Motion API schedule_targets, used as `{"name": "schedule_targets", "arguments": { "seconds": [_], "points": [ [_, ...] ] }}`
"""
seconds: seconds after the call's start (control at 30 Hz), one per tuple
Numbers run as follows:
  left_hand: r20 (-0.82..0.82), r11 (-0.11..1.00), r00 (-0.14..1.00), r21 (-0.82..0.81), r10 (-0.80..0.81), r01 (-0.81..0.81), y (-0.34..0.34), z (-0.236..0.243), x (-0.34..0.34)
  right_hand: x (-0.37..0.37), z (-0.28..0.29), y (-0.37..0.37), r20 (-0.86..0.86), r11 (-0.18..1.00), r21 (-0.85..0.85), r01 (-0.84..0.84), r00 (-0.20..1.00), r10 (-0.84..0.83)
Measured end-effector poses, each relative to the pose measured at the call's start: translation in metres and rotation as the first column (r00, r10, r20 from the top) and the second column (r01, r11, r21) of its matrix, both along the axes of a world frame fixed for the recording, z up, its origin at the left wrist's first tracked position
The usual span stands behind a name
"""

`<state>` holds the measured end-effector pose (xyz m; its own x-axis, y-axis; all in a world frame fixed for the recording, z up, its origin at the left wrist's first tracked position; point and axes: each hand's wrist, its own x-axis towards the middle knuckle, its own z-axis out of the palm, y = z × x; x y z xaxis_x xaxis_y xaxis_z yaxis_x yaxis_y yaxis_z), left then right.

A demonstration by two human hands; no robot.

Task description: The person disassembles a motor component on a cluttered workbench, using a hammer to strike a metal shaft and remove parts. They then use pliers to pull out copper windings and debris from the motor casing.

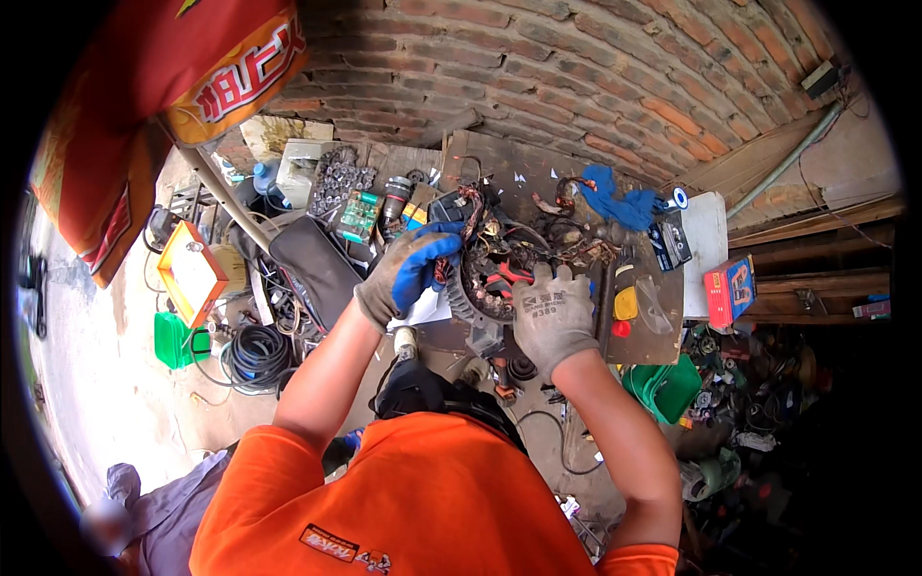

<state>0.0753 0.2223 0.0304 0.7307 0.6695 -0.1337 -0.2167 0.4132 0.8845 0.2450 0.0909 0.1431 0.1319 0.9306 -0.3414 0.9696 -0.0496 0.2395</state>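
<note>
A grey metal motor housing (463, 305) with ribs along its side lies near the bench's front edge, dark wire windings inside it. My left hand (403, 274), in a grey and blue work glove, closes around a bundle of reddish-brown wire (442, 270) at the housing's left rim. Over the right rim curls my gloved right hand (554, 322), its back turned up and its fingertips partly hidden. Between the hands, red-handled pliers (507, 277) lie in the housing.
Tangled copper windings (567, 235) and a blue cloth (616, 198) cover the back of the bench. A yellow cup-like piece (626, 303) sits at right. Below are a green bin (666, 388) and, leftward, coiled black hose (257, 359). A person (173, 514) is at lower left.
</note>
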Motion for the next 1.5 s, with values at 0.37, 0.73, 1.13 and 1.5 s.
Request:
{"name": "schedule_targets", "arguments": {
  "seconds": [0.37,0.73,1.13,1.5],
  "points": [
    [-0.033,0.975,0.999,0.218,-0.032,0.038,0.008,-0.024,0.000,0.009,-0.010,0.000,0.109,0.994,0.052,-0.097,0.990,0.091],
    [-0.034,0.999,0.999,0.038,0.011,-0.010,0.005,-0.023,0.001,0.019,-0.011,0.006,0.155,0.976,0.020,-0.218,0.965,0.212],
    [0.243,0.951,0.970,-0.306,0.031,0.046,0.003,-0.010,0.001,0.037,0.024,0.038,-0.346,0.913,-0.397,0.092,0.906,-0.242],
    [0.355,0.782,0.926,-0.611,0.129,0.125,0.001,0.016,0.001,0.013,0.016,0.011,0.072,0.964,-0.266,-0.014,0.997,0.035]
  ]
}}
